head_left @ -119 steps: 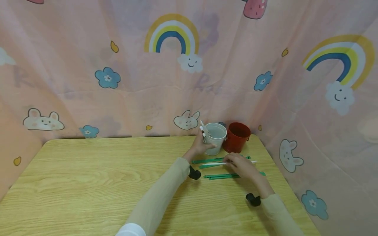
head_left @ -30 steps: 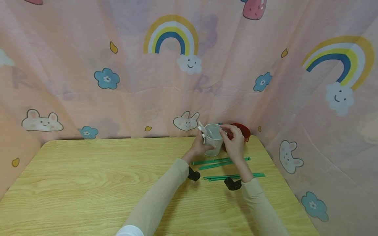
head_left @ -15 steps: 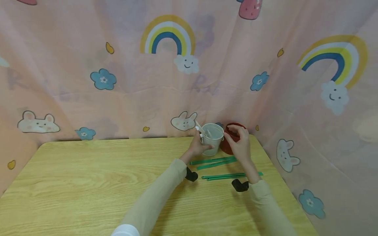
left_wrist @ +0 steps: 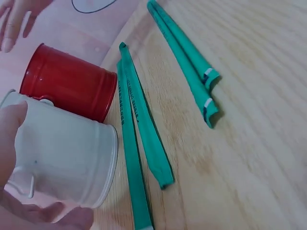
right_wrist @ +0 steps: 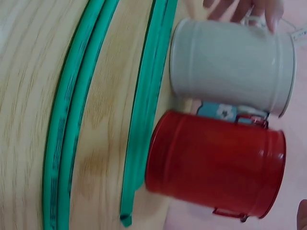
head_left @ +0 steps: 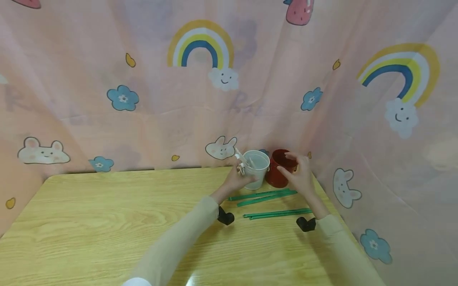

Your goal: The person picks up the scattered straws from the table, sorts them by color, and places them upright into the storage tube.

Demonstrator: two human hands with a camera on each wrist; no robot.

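Note:
My left hand (head_left: 236, 179) holds the white bucket (head_left: 255, 173) by its left side, the thumb lying across its front. White sticks (head_left: 240, 156) lean out over that bucket's rim. At the red bucket (head_left: 277, 176), my right hand (head_left: 299, 174) is raised with its thumb and fingers apart and nothing held between them. Only part of the right hand (left_wrist: 17, 24) shows in the left wrist view. Several long green printed strips (head_left: 266, 196), like wrapped straws, lie on the table in front of the buckets. Printing shows on the nearer pair (right_wrist: 72, 120) in the right wrist view.
The wooden table (head_left: 107, 222) stretches away to the left and toward me. A pink patterned curtain (head_left: 150, 127) hangs behind its back edge and along its right side. The two buckets stand side by side near the back right corner.
Four seconds ago my right hand held a white stick over the green strips. It then went to the white bucket's rim and has moved right to the red bucket. The view has shifted slightly.

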